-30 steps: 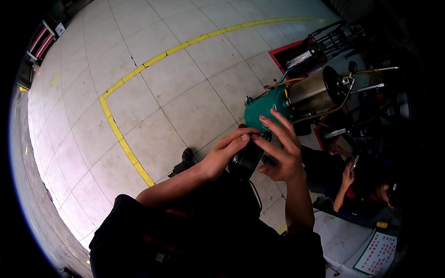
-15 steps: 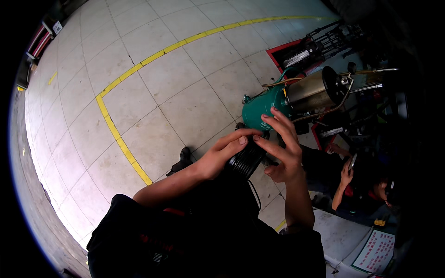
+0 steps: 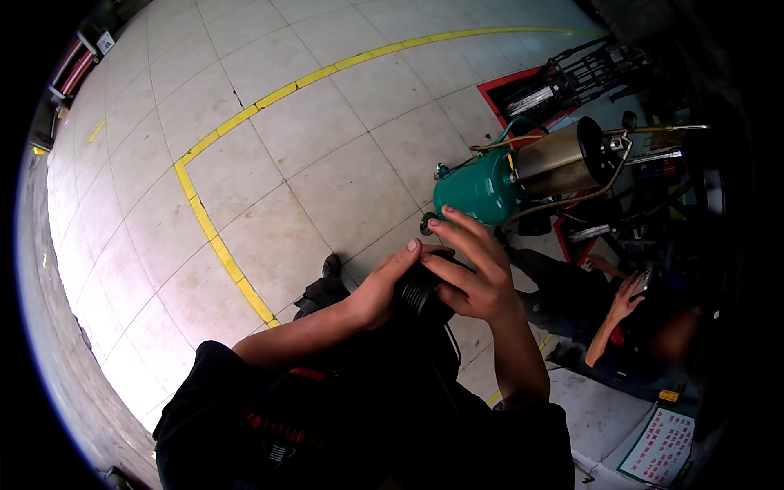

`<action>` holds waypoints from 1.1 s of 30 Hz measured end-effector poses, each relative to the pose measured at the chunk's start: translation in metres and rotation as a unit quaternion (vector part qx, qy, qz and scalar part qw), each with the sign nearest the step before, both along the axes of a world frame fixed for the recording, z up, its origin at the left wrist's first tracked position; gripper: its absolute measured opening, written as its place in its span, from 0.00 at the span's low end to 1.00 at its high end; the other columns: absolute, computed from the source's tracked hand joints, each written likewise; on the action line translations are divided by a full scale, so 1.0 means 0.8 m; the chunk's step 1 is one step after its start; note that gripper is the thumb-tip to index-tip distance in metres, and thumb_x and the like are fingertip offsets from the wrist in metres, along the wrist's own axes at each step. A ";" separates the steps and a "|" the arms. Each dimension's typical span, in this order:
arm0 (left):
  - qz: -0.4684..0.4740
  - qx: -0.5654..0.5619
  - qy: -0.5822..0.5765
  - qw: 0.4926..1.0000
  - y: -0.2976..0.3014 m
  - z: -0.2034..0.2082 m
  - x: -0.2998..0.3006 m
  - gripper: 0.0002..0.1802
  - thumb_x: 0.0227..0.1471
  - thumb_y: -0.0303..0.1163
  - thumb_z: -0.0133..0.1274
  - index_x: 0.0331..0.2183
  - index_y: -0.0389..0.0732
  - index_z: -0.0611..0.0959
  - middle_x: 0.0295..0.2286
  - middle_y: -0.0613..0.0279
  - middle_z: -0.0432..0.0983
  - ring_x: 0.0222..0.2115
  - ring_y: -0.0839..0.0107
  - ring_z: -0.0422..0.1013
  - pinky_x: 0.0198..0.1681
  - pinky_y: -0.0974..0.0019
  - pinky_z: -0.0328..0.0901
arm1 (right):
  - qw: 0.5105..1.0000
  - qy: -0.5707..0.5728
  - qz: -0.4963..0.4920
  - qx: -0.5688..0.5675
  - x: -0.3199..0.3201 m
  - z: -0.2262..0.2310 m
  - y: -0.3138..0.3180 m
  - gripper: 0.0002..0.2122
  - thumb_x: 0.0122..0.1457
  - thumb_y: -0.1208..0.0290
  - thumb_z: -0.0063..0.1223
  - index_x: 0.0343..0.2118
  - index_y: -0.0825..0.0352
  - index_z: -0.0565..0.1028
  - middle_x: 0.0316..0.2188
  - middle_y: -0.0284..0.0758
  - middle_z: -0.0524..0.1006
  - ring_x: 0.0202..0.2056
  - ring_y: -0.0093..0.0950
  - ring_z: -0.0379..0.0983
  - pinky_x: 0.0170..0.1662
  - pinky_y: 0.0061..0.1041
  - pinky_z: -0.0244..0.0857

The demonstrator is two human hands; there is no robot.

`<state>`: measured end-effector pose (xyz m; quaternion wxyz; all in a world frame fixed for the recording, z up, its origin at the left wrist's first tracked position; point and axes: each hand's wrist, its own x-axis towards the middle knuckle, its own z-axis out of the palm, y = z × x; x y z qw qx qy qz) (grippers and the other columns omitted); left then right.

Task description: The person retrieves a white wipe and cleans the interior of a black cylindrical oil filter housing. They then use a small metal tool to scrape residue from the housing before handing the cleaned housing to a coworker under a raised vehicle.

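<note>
A black, ribbed, round piece (image 3: 415, 297) is between my hands in front of my body; its exact kind cannot be made out. My left hand (image 3: 380, 291) wraps round its left side, thumb pointing up along the edge. My right hand (image 3: 483, 282) is closed on the other side, with bent fingers at the top and the upper finger lifted off. The palms hide much of the piece. Below it, a thin black cord (image 3: 454, 343) hangs down along my dark clothing.
A green tank (image 3: 478, 189) with a metal cylinder (image 3: 563, 155) and hoses stands ahead on the right. Behind it are red-edged trays (image 3: 494, 91) with black equipment. A co-worker's hand (image 3: 627, 300) holds a phone at the right. Yellow lines (image 3: 216, 237) mark the tiled floor.
My right hand has come down and left, its fingers curling closer round the ribbed piece. My left thumb has tilted upward. The ribbed piece has turned and shows less of its side.
</note>
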<state>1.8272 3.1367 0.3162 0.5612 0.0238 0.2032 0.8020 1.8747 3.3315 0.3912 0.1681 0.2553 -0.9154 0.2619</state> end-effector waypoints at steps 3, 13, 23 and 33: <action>0.015 0.018 0.139 0.990 -0.009 -0.002 0.001 0.40 0.71 0.55 0.50 0.68 0.32 0.66 0.61 0.50 0.69 0.63 0.64 0.67 0.67 0.59 0.61 | 1.000 -0.020 0.010 -0.005 -0.003 0.000 0.000 0.18 0.53 0.68 0.63 0.48 0.64 0.83 0.59 0.49 0.78 0.63 0.55 0.72 0.62 0.52 0.69; 0.154 0.056 0.322 0.932 -0.029 -0.003 -0.013 0.62 0.56 0.72 0.59 0.70 0.32 0.60 0.64 0.49 0.65 0.67 0.61 0.63 0.70 0.56 0.56 | 0.950 -0.146 -0.025 -0.276 0.011 -0.016 -0.007 0.47 0.70 0.27 0.25 0.61 0.72 0.77 0.66 0.49 0.72 0.73 0.51 0.57 0.71 0.51 0.54; 0.240 0.113 -0.082 0.961 -0.013 0.007 -0.026 0.53 0.64 0.78 0.28 0.69 0.44 0.66 0.62 0.46 0.71 0.61 0.44 0.70 0.63 0.37 0.66 | 0.952 -0.086 -0.132 -0.264 0.024 -0.056 -0.045 0.47 0.70 0.28 0.26 0.65 0.73 0.73 0.72 0.54 0.62 0.76 0.53 0.48 0.74 0.55 0.45; 0.225 0.027 -0.151 0.962 0.009 0.010 -0.048 0.49 0.65 0.76 0.33 0.63 0.43 0.74 0.59 0.49 0.75 0.61 0.51 0.70 0.69 0.37 0.60 | 0.991 0.017 -0.132 -0.003 0.014 -0.051 -0.053 0.32 0.72 0.31 0.31 0.60 0.45 0.81 0.72 0.50 0.64 0.73 0.61 0.53 0.69 0.66 0.52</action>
